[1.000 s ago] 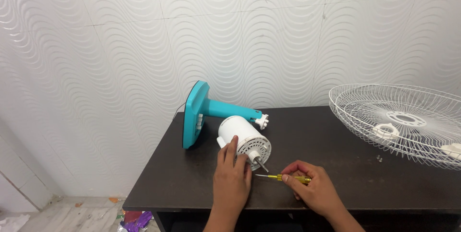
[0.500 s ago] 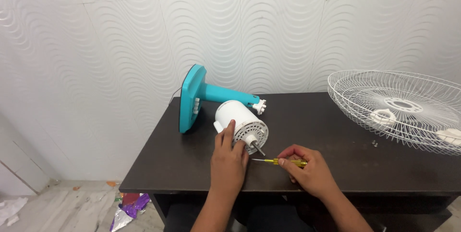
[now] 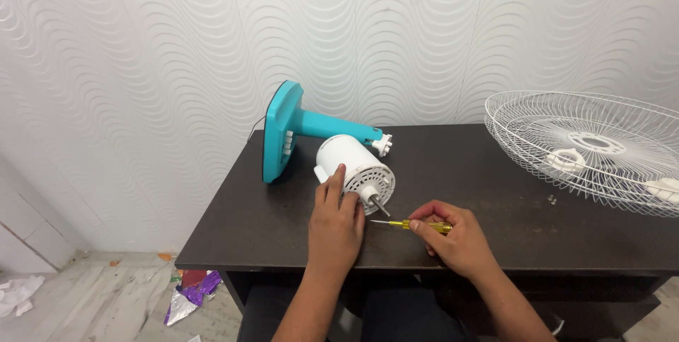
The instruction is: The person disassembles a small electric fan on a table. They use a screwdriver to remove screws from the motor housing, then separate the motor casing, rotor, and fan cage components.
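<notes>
Head view: two hands at a white fan motor lying on a dark desk (image 3: 269, 232).

Left hand (image 3: 334, 229) reaches forward from the near edge, palm down, fingers spread loosely over the grilled face of the motor (image 3: 353, 170), touching it without gripping. Right hand (image 3: 456, 239) rests on the desk just right of it, fingers pinched around the yellow handle of a screwdriver (image 3: 414, 225). Its long axis lies nearly flat, tip pointing left toward the motor's shaft. On its side, the motor aims that shaft toward the near right. Behind it lies a teal fan stand (image 3: 297, 130); a white wire guard (image 3: 594, 151) sits far right.
</notes>
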